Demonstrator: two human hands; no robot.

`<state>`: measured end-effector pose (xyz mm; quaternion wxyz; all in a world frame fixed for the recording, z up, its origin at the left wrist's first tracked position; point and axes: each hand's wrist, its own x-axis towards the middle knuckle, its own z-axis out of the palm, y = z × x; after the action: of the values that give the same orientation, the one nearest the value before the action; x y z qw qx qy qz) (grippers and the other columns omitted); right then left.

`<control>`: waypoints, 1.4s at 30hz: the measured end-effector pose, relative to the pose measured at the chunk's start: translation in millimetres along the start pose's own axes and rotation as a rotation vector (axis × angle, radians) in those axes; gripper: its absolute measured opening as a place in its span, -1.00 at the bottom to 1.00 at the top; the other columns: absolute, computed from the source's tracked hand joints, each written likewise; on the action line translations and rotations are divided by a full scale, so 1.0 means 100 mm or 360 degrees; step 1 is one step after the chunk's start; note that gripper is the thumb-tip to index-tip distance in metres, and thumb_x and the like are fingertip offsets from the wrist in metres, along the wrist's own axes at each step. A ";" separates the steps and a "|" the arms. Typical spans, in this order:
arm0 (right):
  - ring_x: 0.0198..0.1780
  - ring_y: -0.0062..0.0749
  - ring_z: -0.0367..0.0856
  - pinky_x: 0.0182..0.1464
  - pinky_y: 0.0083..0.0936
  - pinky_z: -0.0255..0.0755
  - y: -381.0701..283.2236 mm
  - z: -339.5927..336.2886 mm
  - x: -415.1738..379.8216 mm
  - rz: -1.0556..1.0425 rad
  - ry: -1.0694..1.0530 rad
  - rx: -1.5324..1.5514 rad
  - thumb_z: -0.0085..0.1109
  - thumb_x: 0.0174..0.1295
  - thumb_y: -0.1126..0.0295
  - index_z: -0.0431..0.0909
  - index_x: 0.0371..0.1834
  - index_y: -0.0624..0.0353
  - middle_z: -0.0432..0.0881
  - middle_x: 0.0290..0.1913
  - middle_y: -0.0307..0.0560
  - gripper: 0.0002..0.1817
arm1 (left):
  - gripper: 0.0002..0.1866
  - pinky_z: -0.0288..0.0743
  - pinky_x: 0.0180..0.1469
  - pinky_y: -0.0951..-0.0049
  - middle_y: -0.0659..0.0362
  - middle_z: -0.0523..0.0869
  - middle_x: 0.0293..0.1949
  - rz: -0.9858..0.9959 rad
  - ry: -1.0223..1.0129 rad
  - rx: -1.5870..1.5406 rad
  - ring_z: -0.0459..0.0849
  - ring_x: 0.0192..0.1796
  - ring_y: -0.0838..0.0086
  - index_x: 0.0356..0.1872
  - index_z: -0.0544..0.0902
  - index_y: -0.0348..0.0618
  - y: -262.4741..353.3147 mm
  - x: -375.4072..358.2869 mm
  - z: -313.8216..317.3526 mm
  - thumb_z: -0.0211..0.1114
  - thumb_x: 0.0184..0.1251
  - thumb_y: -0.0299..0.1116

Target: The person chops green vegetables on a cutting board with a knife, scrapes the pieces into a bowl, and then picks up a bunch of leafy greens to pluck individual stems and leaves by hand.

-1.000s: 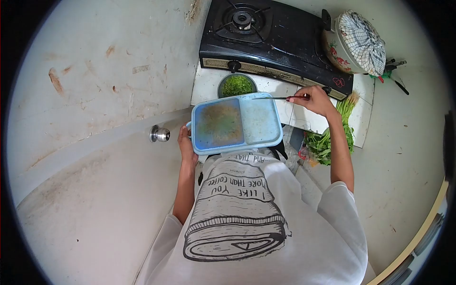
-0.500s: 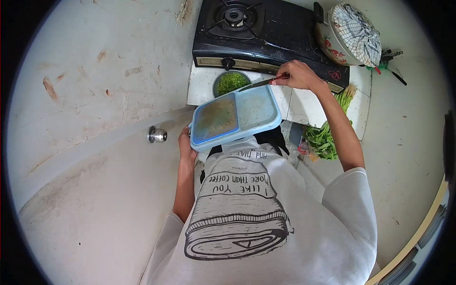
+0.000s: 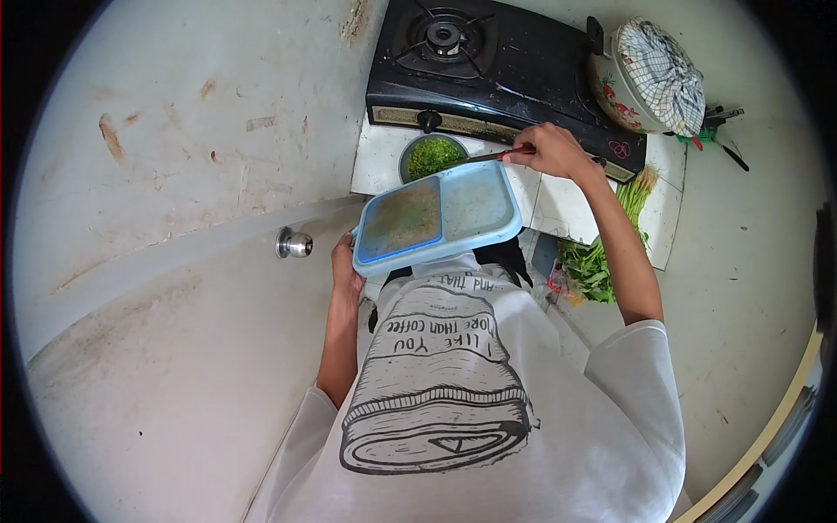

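Observation:
My left hand (image 3: 346,261) is wrapped round the left edge of a light blue cutting board (image 3: 481,205), which has a darker blue-rimmed, brown-stained section on its left half. In my right hand (image 3: 554,150) is a knife (image 3: 516,152) with a red-brown handle. Its blade lies along the board's far edge, pointing left toward a grey bowl (image 3: 404,164). Chopped greens (image 3: 433,157) fill the bowl, which stands on the white tiled counter just beyond the board. No food pieces can be made out on the board.
A black gas stove (image 3: 532,70) stands behind the bowl. On its right is a floral pot (image 3: 615,91) topped with a checked cloth (image 3: 667,74). Leafy greens (image 3: 593,268) hang over the counter's right edge. Several utensils (image 3: 724,118) sit by the wall. A doorknob (image 3: 296,244) juts out at left.
The knife has shifted slightly, its tip now at the bowl's rim. My left hand keeps its hold on the board. The whole view has shifted a little.

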<state>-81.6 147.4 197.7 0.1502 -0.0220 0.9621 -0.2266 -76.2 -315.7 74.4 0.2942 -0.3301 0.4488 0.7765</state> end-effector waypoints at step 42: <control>-0.36 0.19 0.74 -0.16 -0.05 0.60 -0.84 0.70 0.01 0.0332 -0.0140 0.0265 -0.05 0.56 0.17 0.65 -0.19 0.44 0.70 -0.44 0.34 -0.53 | -0.64 0.64 -0.13 0.39 0.05 0.72 -0.16 0.0484 0.0190 0.0278 0.70 -0.16 0.44 0.11 0.63 -0.29 -0.06 -0.27 0.26 -0.03 0.71 -0.24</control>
<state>-63.7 42.1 175.1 0.2162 0.0807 0.9295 -0.2876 -61.7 -294.4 102.7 0.1738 -0.2771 0.5761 0.7491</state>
